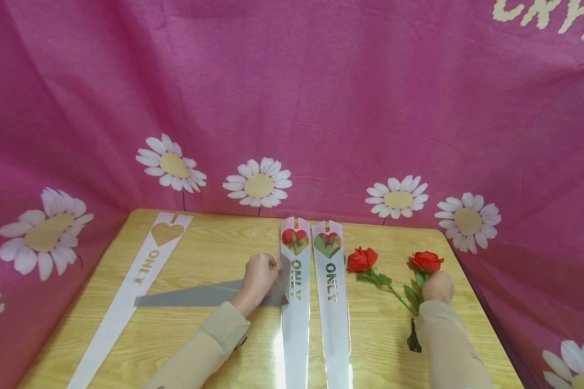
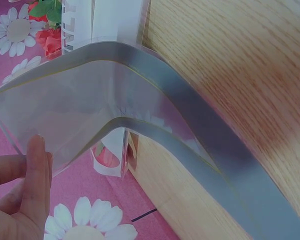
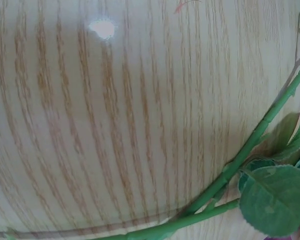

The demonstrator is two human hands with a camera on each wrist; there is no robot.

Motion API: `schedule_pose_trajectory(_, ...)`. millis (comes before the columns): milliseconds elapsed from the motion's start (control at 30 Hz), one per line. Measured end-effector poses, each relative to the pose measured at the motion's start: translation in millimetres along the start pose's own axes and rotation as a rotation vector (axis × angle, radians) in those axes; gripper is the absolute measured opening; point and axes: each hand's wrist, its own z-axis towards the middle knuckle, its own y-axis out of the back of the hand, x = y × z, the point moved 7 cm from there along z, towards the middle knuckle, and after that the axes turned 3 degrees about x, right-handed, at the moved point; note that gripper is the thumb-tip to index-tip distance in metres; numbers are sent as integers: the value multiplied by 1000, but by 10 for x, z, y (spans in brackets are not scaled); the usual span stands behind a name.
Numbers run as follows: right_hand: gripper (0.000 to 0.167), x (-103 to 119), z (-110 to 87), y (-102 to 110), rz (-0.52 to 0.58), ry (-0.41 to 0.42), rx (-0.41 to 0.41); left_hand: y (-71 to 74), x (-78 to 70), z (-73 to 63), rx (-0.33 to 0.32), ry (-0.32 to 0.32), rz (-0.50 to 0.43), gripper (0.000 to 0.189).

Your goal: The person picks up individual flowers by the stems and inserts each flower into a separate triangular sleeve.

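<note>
My left hand (image 1: 261, 278) pinches the wide end of a flower sleeve, with one clear plastic side and grey edges (image 2: 235, 155). This sleeve (image 1: 190, 297) lies bent across the middle, its narrow end pointing left over a white sleeve. At the right, my right hand (image 1: 439, 287) has its fingers curled at the stem of a red rose (image 1: 427, 261), just below the bloom; the fingertips are hidden. Another red rose (image 1: 362, 260) lies to its left, the two stems meeting low down. Green stems (image 3: 255, 135) and a leaf (image 3: 275, 200) fill the right wrist view's corner.
Two white sleeves (image 1: 296, 324) (image 1: 334, 324) marked ONLY lie side by side mid-table, red roses showing in their heart windows. A third white sleeve (image 1: 114, 324) slants at the left. A pink cloth (image 1: 321, 108) with daisies hangs behind the wooden table (image 1: 379, 346).
</note>
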Motion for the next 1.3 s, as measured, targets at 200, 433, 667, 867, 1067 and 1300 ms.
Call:
schedule_pose_trajectory(200,22,-23,7,-58,-18,-2,32,-3,3,-4,12,1,-16,13)
schedule_pose_trajectory(433,19,-75,-27,-56,112,-36,46,2,-17,-9,1,-15,-10,16)
schedule_pose_trajectory(667,26,-141,-73,-28,187,-108,1,31,-68,-28,-34,-82,27,17)
schedule_pose_trajectory(867,30,-138,-90,19,255,-102,-49,27,-65,-26,-33,-73,18,17)
schedule_pose_trajectory(1067,27,-115,-75,22,290,-90,10,23,-54,-25,-34,-67,23,15)
schedule_pose_trajectory(1300,35,-84,-41,49,426,-124,82,4,-34,-15,-17,-61,21,10)
